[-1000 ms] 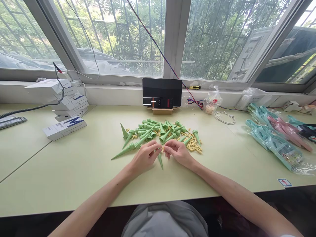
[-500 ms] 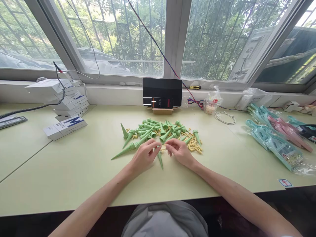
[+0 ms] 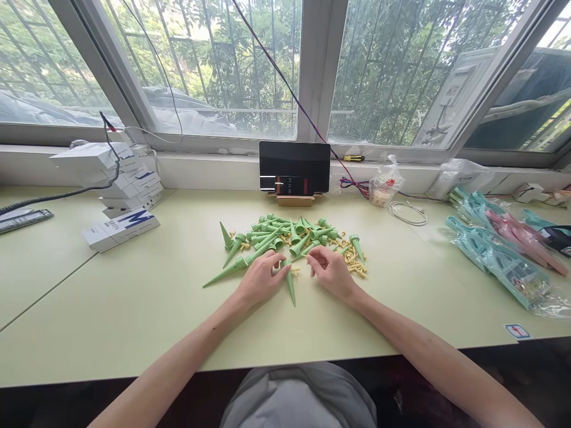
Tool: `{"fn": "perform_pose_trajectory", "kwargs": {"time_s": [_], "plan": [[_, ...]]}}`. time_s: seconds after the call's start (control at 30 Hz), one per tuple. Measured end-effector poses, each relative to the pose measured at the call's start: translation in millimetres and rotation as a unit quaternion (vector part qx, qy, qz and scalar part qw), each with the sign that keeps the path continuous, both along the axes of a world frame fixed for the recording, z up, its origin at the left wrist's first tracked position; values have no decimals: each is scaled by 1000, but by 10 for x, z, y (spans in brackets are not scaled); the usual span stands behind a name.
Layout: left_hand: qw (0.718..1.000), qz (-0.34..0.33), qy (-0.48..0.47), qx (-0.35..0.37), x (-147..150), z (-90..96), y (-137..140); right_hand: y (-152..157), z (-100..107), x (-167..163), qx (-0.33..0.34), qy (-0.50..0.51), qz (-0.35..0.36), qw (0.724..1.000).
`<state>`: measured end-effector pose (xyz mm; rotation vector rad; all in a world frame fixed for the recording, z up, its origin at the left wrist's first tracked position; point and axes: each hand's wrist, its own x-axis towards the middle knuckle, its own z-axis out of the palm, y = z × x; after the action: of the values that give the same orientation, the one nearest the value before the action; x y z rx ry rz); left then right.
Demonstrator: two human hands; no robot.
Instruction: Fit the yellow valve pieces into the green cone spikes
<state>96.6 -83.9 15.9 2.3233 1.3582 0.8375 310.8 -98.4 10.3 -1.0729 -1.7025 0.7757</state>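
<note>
My left hand (image 3: 263, 277) is closed, thumb and finger at the wide ribbed end of a green plastic watering spike (image 3: 291, 289), whose point faces me. My right hand (image 3: 333, 273) hovers just to the right in a pinch, with a small yellow peg (image 3: 306, 256) showing at its fingertips. Two or so loose yellow pegs (image 3: 295, 271) lie beside the spike, between the hands. Beyond my fingers spreads a heap of green spikes (image 3: 272, 229), some hidden behind the hands. More yellow pegs (image 3: 358, 269) are scattered right of my right hand.
A phone (image 3: 294, 185) showing a timer leans on a dark screen (image 3: 294, 156) at the back. White boxes (image 3: 121, 230) are stacked at the left. Bagged teal plastic items (image 3: 495, 255) lie at the right. A coiled white cable (image 3: 407, 214) rests near the wall.
My hands have moved apart. The yellow peg that was between them is now at my right fingertips, and my left fingers have come down to the green spike's wide end.
</note>
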Motion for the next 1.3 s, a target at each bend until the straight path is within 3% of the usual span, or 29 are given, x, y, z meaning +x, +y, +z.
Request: {"fn": "perform_pose_trajectory", "kwargs": {"time_s": [0.5,1.07,1.3], "plan": [[998,-2,-53,17,-10,-9,20,20,-44,36,54,-118,-1,992],[996,-23,-78,29,11,19,-15,3,-28,28,-18,-59,70,996],[996,-35,-83,22,8,16,-17,19,-54,39,-14,-60,79,995]]}}
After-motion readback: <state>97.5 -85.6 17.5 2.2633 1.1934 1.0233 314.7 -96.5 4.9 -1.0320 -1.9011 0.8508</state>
